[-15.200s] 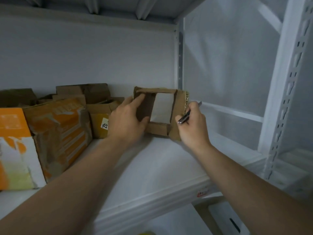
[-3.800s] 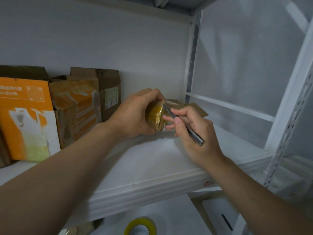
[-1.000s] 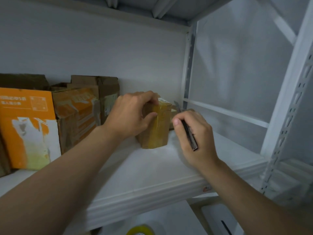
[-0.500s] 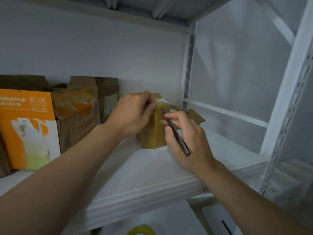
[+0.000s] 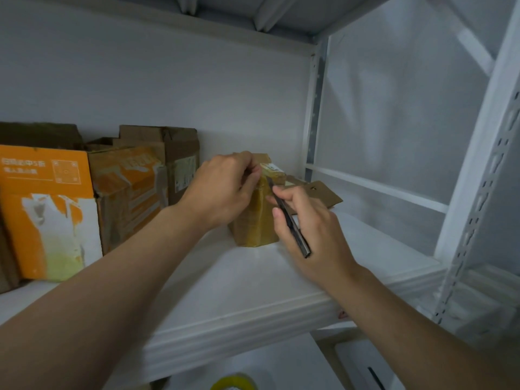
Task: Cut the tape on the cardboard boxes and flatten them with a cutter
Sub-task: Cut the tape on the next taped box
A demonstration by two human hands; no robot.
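Left hand [image 5: 225,190]: grips the top of the small taped box [image 5: 254,223]. My fingers curl over its upper edge and my thumb lies on the near face.

Right hand [image 5: 312,229]: holds the cutter [image 5: 292,225] like a pen, pinched between thumb and fingers. The dark body slants down across the hand. The tip points up at the box's upper right edge, just below a white label [image 5: 271,166]. I cannot tell whether the blade is in the tape.

Box: stands upright on the white shelf [image 5: 225,280], towards the back and right of centre. It is wrapped all over in glossy yellow-brown tape, and both my hands touch it.

Behind the box, to the right: a flat piece of cardboard [image 5: 323,192] lies on the shelf near the back corner post [image 5: 315,108].

To the left, well apart from the box: a row of cartons stands along the wall. Nearest is a brown carton [image 5: 177,147] with open flaps, then a crumpled orange-printed box [image 5: 129,190], then an orange-and-white box [image 5: 47,220] at the far left.

Below the shelf's front lip: part of a yellow tape roll [image 5: 233,382] shows at the bottom edge of view.

Right side: a slotted white upright [image 5: 478,206] of the rack.
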